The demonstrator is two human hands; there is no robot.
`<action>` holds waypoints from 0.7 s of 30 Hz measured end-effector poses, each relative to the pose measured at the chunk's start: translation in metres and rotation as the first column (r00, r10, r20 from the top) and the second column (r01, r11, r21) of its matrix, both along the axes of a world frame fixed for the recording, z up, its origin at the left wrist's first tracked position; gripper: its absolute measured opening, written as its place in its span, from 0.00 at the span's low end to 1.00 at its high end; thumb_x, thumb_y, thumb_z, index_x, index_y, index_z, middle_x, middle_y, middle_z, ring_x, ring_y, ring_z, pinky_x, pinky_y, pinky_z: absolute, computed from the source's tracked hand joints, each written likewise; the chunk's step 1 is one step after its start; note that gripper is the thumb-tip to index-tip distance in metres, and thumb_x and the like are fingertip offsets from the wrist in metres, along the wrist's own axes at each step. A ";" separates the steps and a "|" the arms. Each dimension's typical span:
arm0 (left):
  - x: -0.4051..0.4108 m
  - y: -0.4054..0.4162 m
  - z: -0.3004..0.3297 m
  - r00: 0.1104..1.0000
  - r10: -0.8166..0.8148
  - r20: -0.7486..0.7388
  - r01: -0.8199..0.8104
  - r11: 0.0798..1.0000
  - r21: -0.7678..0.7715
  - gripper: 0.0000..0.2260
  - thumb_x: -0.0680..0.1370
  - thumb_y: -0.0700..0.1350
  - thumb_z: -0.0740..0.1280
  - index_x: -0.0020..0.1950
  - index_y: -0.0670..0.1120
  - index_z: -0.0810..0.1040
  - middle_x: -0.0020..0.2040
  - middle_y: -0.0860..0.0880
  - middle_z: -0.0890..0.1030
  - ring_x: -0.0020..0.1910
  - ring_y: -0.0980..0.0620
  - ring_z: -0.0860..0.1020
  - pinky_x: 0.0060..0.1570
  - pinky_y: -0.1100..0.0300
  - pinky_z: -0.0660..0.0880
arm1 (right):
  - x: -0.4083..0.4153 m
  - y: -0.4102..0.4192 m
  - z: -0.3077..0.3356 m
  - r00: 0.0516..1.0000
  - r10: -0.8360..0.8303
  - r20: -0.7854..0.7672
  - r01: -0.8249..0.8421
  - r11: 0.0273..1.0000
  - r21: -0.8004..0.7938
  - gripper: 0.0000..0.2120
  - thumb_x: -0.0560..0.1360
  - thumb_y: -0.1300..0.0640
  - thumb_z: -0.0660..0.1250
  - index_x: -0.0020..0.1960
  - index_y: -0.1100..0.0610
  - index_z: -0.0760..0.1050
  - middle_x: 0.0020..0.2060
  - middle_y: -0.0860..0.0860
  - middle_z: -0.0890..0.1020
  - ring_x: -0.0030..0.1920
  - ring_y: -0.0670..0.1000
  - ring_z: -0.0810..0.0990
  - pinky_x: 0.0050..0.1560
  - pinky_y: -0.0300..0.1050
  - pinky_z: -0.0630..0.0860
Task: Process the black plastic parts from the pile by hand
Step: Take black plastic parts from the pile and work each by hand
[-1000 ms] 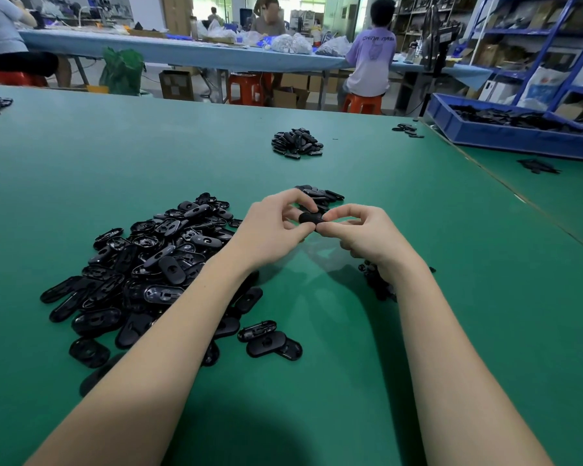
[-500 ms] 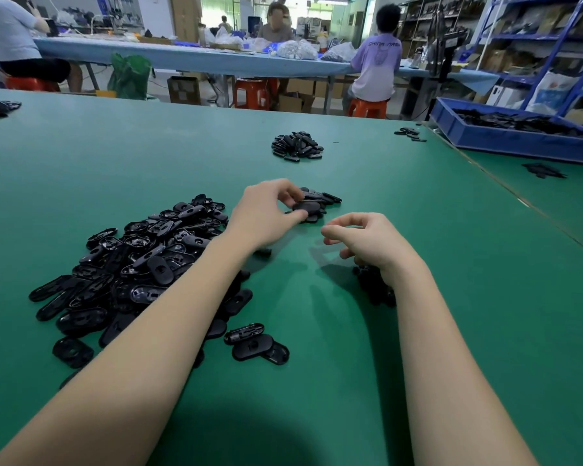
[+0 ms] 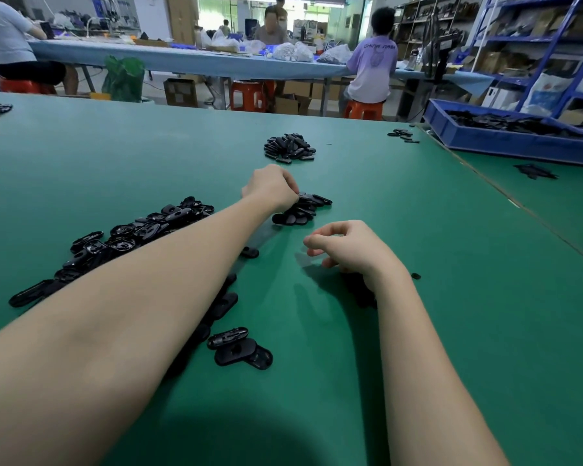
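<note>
Left hand (image 3: 271, 188) fingers curled down onto small far stack (image 3: 303, 210), grip unclear, right hand (image 3: 349, 247) loosely curled, holding nothing, main pile (image 3: 132, 235) left.

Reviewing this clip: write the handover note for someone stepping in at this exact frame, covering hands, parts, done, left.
Left hand: fingers curled down onto the small stack ahead; whether it still pinches a part is hidden.
Right hand: loosely curled above the green table, holding nothing visible.
Parts: big unprocessed pile on the left, partly under the left forearm; three loose pieces nearer the body; a farther heap mid-table; blue bin with black parts far right.
Done: apparently only the small stack, if that is the finished lot.
Left: most of the big pile and the loose pieces.
</note>
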State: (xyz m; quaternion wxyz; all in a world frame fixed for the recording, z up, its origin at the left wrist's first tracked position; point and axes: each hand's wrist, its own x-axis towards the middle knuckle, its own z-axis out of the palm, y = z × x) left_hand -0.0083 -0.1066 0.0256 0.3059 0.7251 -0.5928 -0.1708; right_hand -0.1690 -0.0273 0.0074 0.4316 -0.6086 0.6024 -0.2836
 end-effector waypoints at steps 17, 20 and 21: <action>0.044 0.080 -0.015 0.969 -0.071 -0.237 0.046 0.993 -0.106 0.04 0.77 0.50 0.70 0.46 0.53 0.84 0.46 0.53 0.85 0.46 0.53 0.84 0.46 0.62 0.75 | 0.053 0.013 -0.008 0.918 0.046 -0.394 -0.158 0.954 -0.256 0.10 0.73 0.43 0.72 0.53 0.44 0.83 0.49 0.42 0.85 0.54 0.48 0.82 0.54 0.45 0.77; 0.047 0.083 -0.021 0.971 -0.037 -0.237 0.014 0.995 -0.098 0.04 0.77 0.48 0.69 0.47 0.51 0.84 0.46 0.51 0.85 0.48 0.51 0.84 0.48 0.60 0.76 | 0.069 0.018 -0.017 0.850 0.022 -0.526 -0.219 0.924 -0.315 0.18 0.74 0.38 0.72 0.61 0.44 0.82 0.58 0.47 0.83 0.63 0.52 0.77 0.59 0.47 0.75; 0.048 0.083 -0.021 0.970 -0.037 -0.238 0.013 0.995 -0.101 0.04 0.77 0.48 0.69 0.46 0.51 0.84 0.46 0.51 0.86 0.48 0.51 0.84 0.48 0.60 0.76 | 0.073 0.019 -0.018 0.835 0.000 -0.550 -0.224 0.914 -0.339 0.18 0.74 0.38 0.72 0.60 0.44 0.83 0.59 0.48 0.82 0.64 0.53 0.76 0.59 0.48 0.75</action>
